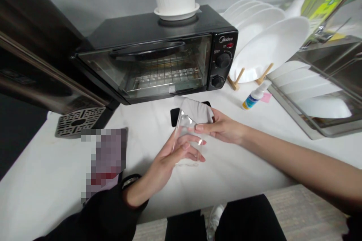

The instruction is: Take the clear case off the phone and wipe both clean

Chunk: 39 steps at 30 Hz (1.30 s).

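Note:
My left hand (172,156) holds a clear plastic phone case (185,130) by its edge, tilted up on the white table. My right hand (223,126) grips a grey cloth (196,110) and presses it against the case's upper end. Just behind the cloth a black phone (175,116) lies flat on the table, partly hidden by the cloth and case.
A black toaster oven (158,56) stands behind the hands with a white pot on top. White plates (268,45) lean in a wooden rack at right, a small spray bottle (253,98) lies before them. A steel dish drainer (319,90) is far right, a dark appliance far left.

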Available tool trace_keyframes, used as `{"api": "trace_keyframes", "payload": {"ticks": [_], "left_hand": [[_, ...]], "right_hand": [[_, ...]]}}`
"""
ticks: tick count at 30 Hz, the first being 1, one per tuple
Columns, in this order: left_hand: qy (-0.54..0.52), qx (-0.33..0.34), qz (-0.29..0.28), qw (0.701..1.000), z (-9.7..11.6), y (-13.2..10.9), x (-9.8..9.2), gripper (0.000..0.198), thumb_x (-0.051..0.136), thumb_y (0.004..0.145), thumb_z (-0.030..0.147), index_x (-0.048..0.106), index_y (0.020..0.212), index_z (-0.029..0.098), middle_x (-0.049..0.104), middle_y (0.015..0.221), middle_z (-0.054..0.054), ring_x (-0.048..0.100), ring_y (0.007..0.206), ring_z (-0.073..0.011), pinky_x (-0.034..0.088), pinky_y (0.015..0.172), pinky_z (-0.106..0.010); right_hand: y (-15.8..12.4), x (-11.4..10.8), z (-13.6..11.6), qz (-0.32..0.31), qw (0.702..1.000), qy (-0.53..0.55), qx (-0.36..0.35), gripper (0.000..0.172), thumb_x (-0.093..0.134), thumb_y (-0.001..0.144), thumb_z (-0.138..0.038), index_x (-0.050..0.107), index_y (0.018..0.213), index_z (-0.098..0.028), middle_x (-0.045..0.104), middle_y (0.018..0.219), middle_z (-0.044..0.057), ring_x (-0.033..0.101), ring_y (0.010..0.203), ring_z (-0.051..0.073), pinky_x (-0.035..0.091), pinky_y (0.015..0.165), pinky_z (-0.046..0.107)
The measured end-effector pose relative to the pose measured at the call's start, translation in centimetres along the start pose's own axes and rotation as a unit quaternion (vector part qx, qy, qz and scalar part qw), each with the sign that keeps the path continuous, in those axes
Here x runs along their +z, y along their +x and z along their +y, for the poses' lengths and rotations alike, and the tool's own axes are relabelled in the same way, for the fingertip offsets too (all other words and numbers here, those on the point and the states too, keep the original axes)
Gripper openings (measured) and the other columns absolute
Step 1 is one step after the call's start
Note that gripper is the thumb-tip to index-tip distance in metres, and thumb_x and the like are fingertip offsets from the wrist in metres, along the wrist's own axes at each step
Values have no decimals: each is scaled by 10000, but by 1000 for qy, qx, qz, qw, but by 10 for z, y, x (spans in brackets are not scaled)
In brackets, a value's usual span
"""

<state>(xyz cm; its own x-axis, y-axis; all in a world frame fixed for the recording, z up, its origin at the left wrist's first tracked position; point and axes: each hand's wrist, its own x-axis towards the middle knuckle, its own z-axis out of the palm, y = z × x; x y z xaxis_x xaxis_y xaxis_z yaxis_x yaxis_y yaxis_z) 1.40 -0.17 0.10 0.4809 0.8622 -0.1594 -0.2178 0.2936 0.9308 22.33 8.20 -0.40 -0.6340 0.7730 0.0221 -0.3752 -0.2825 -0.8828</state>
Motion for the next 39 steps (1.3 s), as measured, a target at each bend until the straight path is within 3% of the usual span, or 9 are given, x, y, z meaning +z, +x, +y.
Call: {"api": "trace_keyframes", "payload": {"ticks": [4,7,11,13,19,27,30,35,39], "left_hand": [[5,-2,12,1000,1,1,1,521,587,1047,445,407,1515,306,673,1260,-100,732,977,-256,498,956,-467],[-4,-7,4,1000,2,2,2,641,573,1050,461,270,1602,341,662,1282,-101,732,990,-259,492,960,-465],[-5,-8,6,1000,5,2,3,682,571,1046,468,222,1617,335,668,1272,-106,735,966,-258,481,961,-461],[4,-12,13,1000,6,2,4,713,577,1041,474,203,1627,316,672,1260,-108,732,963,-258,475,966,-461],[19,-7,28,999,8,0,8,827,568,1047,470,56,1674,298,677,1254,-114,729,964,-252,471,993,-478],[64,10,35,997,-2,-3,7,809,518,1085,442,-25,1681,380,666,1270,-86,721,1002,-225,460,1033,-480],[77,9,28,997,-3,-5,7,775,493,1096,447,-16,1679,408,638,1302,-82,717,1012,-220,452,1048,-485],[67,18,9,998,-1,-5,5,742,482,1100,436,19,1680,427,612,1316,-82,726,1004,-229,464,1024,-491],[51,7,-31,998,2,-7,6,742,486,1100,426,21,1678,449,609,1327,-81,720,1016,-219,472,998,-459]], "right_hand": [[-1,2,9,5,1000,-20,-20,354,900,816,-346,682,1047,-191,706,847,-7,579,661,121,515,623,257],[-2,-1,4,29,998,-47,-33,408,911,805,-376,699,1102,-194,731,925,10,638,772,146,543,717,273],[-1,-5,-10,87,995,-22,-42,490,695,937,-643,712,1180,-218,749,1071,49,688,960,195,554,824,299],[0,-6,-16,97,994,-20,-44,525,600,977,-681,737,1139,-201,757,1067,64,692,970,204,553,825,302],[-1,-9,-19,52,995,-85,-22,301,838,873,-448,734,969,-182,748,849,7,663,765,139,538,728,260],[-1,-12,-19,113,976,-184,9,462,963,704,-466,645,870,-176,680,768,-28,582,664,115,463,592,236],[-2,-10,-16,99,982,-163,12,471,964,710,-443,666,943,-163,693,825,-17,602,712,122,486,640,242],[-1,-8,-11,23,998,-46,24,418,951,733,-350,705,1013,-162,710,866,-12,618,744,117,500,682,232],[-2,-9,-13,16,997,-79,3,370,932,758,-388,720,976,-177,709,859,-9,607,734,121,492,677,240]]}}
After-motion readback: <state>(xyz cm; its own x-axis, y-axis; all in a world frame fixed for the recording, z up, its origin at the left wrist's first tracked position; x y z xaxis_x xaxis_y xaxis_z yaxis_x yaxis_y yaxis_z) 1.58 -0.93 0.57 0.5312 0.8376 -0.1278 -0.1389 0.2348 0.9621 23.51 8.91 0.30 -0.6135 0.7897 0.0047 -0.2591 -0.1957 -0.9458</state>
